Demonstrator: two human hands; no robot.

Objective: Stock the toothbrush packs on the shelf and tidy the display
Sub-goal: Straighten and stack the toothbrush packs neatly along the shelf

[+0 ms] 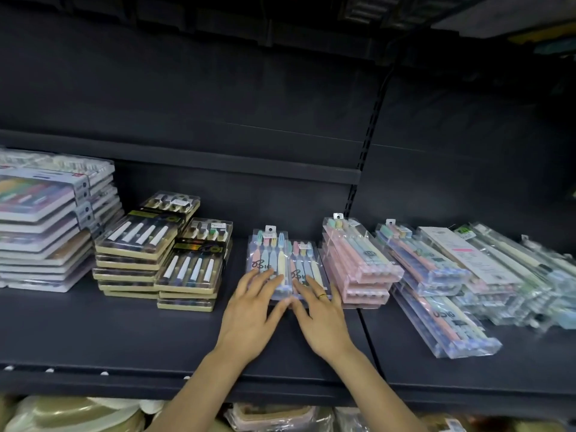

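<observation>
Two clear packs of pastel toothbrushes lie side by side in the middle of the dark shelf (pixel 124 332): the left pack (pixel 267 257) and the right pack (pixel 307 260). My left hand (pixel 254 310) rests with straight fingers on the near end of the left pack. My right hand (pixel 318 316), wearing a gold ring, lies flat on the near end of the right pack. Both thumbs meet at the packs' front edge. The hands cover the packs' lower parts.
Left of the packs stand two stacks of black-and-gold toothbrush boxes (pixel 162 263) and a tall stack of flat white packs (pixel 50 226). To the right sit a pink stack (pixel 358 263), clear packs (pixel 424 263), a loose pack (pixel 445 322) and a jumbled pile (pixel 511 275).
</observation>
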